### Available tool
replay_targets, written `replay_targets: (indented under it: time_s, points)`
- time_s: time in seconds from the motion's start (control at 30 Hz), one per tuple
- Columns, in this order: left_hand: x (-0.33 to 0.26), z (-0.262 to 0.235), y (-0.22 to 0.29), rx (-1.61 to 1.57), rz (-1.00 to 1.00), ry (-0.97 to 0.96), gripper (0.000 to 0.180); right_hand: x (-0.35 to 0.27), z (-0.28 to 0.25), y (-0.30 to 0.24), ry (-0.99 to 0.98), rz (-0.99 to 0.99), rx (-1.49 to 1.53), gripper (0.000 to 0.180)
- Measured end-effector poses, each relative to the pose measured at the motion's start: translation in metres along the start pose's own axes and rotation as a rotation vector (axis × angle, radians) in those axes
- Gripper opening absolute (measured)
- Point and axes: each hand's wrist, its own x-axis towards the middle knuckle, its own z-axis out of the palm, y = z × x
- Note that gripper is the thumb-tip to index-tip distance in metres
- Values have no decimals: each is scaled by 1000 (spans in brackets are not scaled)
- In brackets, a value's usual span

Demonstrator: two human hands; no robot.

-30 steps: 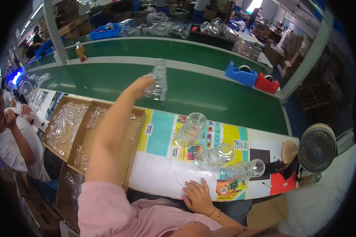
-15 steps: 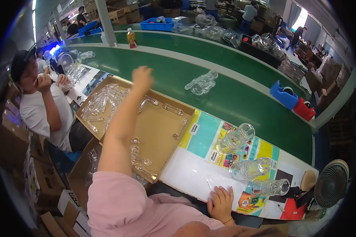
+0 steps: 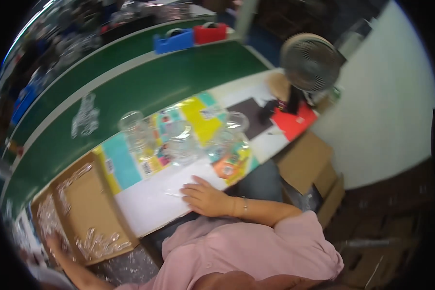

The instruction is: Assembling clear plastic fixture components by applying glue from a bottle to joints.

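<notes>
My left hand (image 3: 54, 241) reaches low over the left section of a shallow cardboard box (image 3: 94, 198), by a pile of small clear tube-like pieces (image 3: 48, 217). Its fingers are smeared and hidden there. My right hand (image 3: 205, 197) lies flat on the white board (image 3: 145, 208), fingers spread and holding nothing. A small thin clear piece (image 3: 173, 192) rests near its fingertips. Beyond it stand three clear ribbed containers, one on the left (image 3: 137, 133), one in the middle (image 3: 181, 140) and one on the right (image 3: 229, 133).
A clear bundle (image 3: 86, 116) lies on the green conveyor (image 3: 130, 99). Blue (image 3: 175, 41) and red (image 3: 210, 34) tape dispensers sit on the far ledge. At the right stand a fan (image 3: 310, 63) and an open carton (image 3: 304, 162) below the table edge.
The view has swung to the right. My left hand has come back from above the conveyor's near edge down to the box's left section. My right hand stays on the board.
</notes>
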Motion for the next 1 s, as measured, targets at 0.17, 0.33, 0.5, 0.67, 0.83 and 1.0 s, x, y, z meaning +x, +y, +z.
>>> replay_targets:
  time_s: [0.17, 0.33, 0.5, 0.67, 0.83, 1.0]
  points:
    - [-17, -13, 33, -412, 79, 117, 55, -22, -51, 1, 224, -173, -23, 21]
    - [-50, -15, 11, -231, 270, 1058, 37, -67, -105, 43, 747, 182, -318, 41]
    - [-53, -59, 45, -930, -63, 211, 44, -98, -137, 123, 961, 622, -156, 57]
    - [-149, -222, 176, -1903, 188, -132, 30, -145, -146, 198, 829, 890, 419, 68]
    - [-300, -316, 258, -1895, 453, -380, 43, -122, -158, 227, 735, 755, 714, 90]
    - [-356, -357, 332, -1996, 760, -491, 26, -128, -165, 262, 379, 670, 590, 87]
